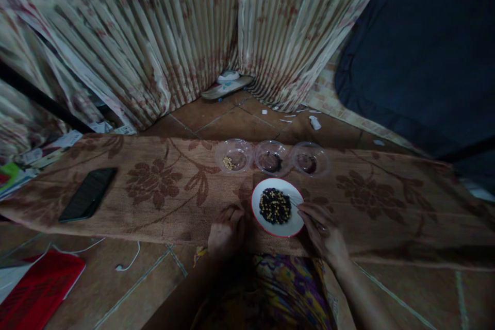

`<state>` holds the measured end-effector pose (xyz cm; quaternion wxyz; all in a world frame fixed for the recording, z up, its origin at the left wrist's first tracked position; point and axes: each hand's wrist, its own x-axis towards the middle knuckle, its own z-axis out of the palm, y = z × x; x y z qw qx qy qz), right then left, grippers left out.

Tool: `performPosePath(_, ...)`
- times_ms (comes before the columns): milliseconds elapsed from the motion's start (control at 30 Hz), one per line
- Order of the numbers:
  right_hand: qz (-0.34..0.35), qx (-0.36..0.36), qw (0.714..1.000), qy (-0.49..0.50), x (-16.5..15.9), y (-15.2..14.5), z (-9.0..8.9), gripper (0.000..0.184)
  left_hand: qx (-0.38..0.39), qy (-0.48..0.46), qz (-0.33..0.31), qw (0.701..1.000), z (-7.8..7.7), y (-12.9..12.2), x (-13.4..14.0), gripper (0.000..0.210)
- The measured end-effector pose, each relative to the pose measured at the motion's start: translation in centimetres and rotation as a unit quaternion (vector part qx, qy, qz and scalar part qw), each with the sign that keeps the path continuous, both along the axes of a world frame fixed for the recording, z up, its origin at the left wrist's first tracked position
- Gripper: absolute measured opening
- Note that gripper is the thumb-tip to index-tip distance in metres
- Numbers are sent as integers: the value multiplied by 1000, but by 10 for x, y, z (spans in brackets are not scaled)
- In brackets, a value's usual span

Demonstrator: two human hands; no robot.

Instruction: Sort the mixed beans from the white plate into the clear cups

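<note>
slim metal utensil meets a plate of mixed beans

a person's right hand [324, 232] pinches a slim metal utensil [295, 200] at the right side of a red-rimmed white plate [266, 227], its tip reaching in over the rim; whether it is a fork or tweezers is too dim to tell. the left hand [227, 229] rests loosely curled on the brown floral cloth [127, 211], just left of the plate; its palm is hidden, so what it may hold cannot be told. on the plate lie dark beans [275, 206] scattered with pale ones. beyond it, three clear plastic bowls [242, 159] stand in a row, each with a small heap inside: pale, blackish and dark reddish.

the utensil looks light and stiff, best pinched partway along its shank. the beans are probably hard, smooth and apt to roll or slip, each wanting a gentle squeeze around its middle. the plate, likely rigid and perhaps breakable, would be steadied by its bare rim; the bowls look light, thin-walled and easily tipped.
</note>
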<state>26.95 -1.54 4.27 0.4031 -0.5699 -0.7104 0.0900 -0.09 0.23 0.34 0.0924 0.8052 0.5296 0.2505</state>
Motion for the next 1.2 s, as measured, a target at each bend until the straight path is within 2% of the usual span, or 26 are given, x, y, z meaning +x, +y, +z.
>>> performPosePath(733, -14, -15, 1000, 9, -1, -2, 4, 18, -4, 2, -10, 1000, 0, 1, 0, 13)
performPosePath(1200, -8, -2, 1000, -6, 1, -1, -1, 15, -15, 3, -3, 1000, 0, 1, 0, 15)
